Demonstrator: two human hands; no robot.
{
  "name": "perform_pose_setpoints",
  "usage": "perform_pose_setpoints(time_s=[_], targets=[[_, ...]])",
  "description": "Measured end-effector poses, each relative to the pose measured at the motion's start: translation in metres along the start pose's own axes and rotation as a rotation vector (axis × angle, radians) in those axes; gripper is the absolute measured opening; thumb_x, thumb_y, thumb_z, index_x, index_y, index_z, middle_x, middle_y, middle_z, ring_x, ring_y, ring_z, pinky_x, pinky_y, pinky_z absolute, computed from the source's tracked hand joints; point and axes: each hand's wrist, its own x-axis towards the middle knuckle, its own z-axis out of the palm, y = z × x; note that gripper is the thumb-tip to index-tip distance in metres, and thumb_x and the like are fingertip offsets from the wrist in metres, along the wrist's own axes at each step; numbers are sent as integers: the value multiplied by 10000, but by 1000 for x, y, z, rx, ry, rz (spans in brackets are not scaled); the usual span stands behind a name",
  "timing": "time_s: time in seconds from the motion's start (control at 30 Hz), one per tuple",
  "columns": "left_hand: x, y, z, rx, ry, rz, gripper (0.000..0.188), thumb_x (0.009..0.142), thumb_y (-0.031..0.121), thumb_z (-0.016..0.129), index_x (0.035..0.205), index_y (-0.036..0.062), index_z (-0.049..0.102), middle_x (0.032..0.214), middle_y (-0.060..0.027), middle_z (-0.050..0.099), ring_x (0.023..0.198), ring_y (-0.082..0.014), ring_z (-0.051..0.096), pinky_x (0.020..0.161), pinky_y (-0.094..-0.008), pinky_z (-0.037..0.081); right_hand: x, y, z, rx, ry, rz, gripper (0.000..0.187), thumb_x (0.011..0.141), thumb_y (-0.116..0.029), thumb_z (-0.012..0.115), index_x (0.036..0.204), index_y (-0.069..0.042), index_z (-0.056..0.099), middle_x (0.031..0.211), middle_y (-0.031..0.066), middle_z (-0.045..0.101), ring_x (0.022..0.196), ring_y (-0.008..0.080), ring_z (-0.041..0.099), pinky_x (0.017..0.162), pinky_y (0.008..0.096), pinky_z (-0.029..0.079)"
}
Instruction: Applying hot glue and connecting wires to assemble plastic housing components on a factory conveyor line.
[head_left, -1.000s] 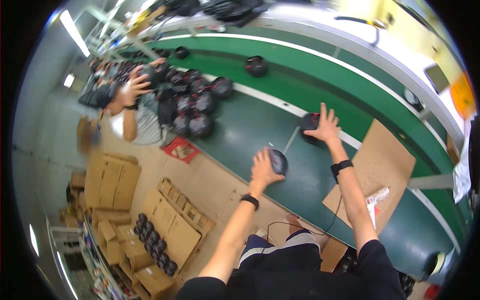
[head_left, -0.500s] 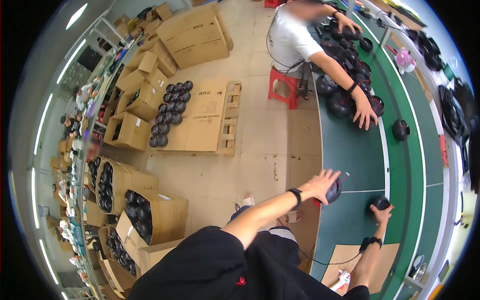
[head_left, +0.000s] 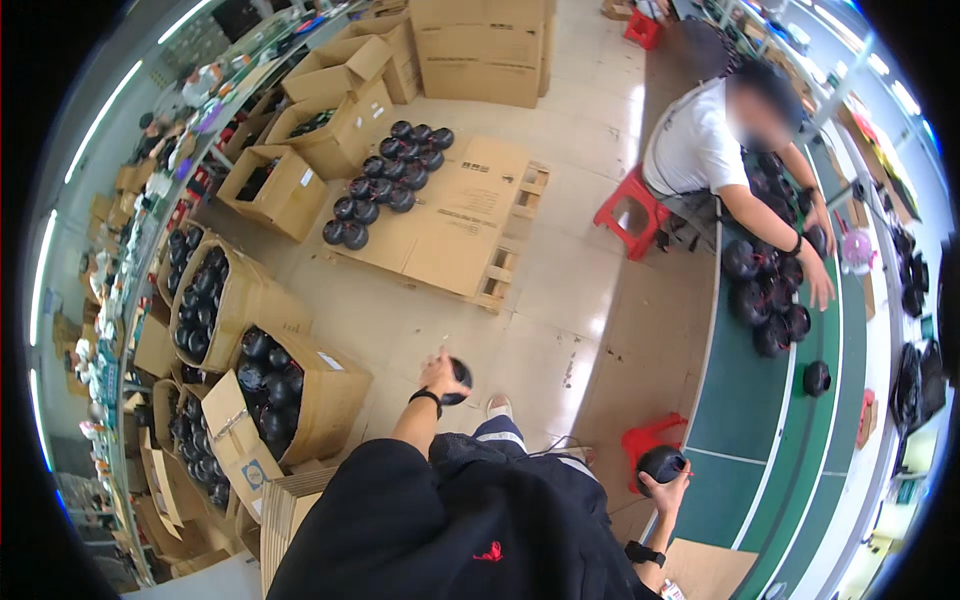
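Moved off the green table (head_left: 738,400), the left black ball (head_left: 460,380) is held tight at the right side of the left hand (head_left: 437,374), and the right black ball (head_left: 658,461) just ahead of the right hand (head_left: 670,492), each hand curled round, maybe because balls roll.

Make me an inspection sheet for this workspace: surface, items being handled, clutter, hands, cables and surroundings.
Surface: green-topped table with white lines; cardboard sheet at its near end.
Handled items: left-hand sphere and right-hand sphere, both black.
Clutter: clustered black spheres and one lone sphere on the table; open carton filled with more.
Hands: left hand holds its sphere over the floor; right hand holds the other beside the table.
Cables: thin cord apparently near the feet; ends unclear.
Surroundings: seated co-worker in white shirt; cardboard-covered pallet bearing spheres.
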Motion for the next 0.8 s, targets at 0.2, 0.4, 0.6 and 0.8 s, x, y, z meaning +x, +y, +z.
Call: perform_pose_setpoints(time_s=[0.2, 0.4, 0.6, 0.8], targets=[[-17, -96, -21, -40, -120, -130, 1398, 449, 449, 960, 1542, 142, 144, 1453, -259, 384, 1320, -475, 411, 1057, -544, 439, 25, -99, 52, -189, -157, -4, 1325, 510, -434, 954, 1550, -124, 195, 1439, 302, 385, 1299, 462, 465, 1059, 495, 438], [-17, -119, -22, -393, -31, -64, 1397, 502, 483, 929, 1561, 83, 110, 1419, -308, 403, 1302, -512, 416, 1087, -545, 396, 99, -120, 135, -395, -335, -95, 1322, 510, -445, 963, 1535, -96, 206, 1408, 319, 431, 1274, 466, 497, 974, 487, 531], [3, -141, -63, -316, -65, 20, 1351, 540, 482, 905, 1551, 41, 125, 1390, -310, 412, 1251, -516, 454, 1030, -542, 453, 151, -238, 195, -565, -625, 169, 1420, 506, -443, 964, 1588, -162, 89, 1536, 258, 326, 1341, 436, 449, 790, 580, 602], [63, -177, -117, -301, -58, -129, 1343, 531, 487, 909, 1548, 37, 154, 1373, -315, 427, 1259, -505, 448, 1074, -528, 416, 206, -409, 291, -378, -607, -120, 1374, 493, -384, 976, 1558, -112, 151, 1472, 264, 411, 1323, 434, 464, 911, 595, 534]])
